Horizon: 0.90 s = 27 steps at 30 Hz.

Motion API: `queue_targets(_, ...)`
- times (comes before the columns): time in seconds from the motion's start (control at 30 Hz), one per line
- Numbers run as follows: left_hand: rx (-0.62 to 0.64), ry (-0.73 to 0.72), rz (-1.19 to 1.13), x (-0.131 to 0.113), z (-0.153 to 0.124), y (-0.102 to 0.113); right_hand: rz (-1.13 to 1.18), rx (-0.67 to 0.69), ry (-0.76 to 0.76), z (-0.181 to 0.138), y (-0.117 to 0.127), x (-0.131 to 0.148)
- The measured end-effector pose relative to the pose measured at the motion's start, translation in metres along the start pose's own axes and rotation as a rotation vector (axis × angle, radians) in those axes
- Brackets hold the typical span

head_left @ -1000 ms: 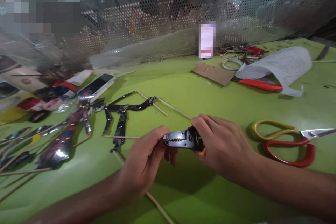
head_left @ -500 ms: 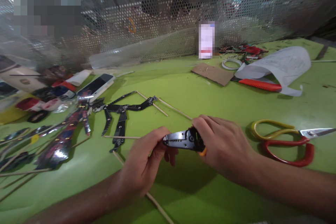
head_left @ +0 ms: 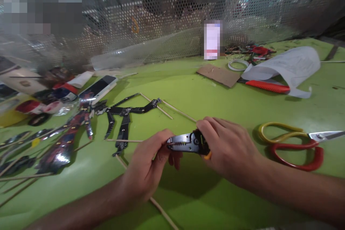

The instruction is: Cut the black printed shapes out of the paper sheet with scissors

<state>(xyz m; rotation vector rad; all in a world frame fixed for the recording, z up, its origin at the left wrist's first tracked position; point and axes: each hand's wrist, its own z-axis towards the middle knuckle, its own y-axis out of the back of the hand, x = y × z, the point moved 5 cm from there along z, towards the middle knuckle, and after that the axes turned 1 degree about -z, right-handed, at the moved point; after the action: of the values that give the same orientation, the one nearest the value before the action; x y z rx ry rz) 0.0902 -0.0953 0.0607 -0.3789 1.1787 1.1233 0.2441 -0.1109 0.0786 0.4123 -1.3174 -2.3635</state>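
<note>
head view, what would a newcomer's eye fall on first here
Probably the dark, toothed metal pliers in the right hand, mid-picture, their tip at the left hand. Next, the large scissors with one yellow and one red handle, lying on the bright green tabletop at far right. Then the flat black jointed figure with thin wooden sticks, left of centre beyond the hands.

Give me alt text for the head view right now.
The right hand holds a plier-like metal tool, its tip at the left hand, above a green table. Beyond, to the left, lies a black jointed figure with thin sticks at its limbs; to the right lie scissors with one yellow and one red handle.
</note>
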Motion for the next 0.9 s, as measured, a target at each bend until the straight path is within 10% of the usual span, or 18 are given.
queue_targets(0.9,-0.015,0.008,-0.055,0.004,-0.001,-0.001,-0.014,0.145,-0.207,0.007,-0.007,-0.030)
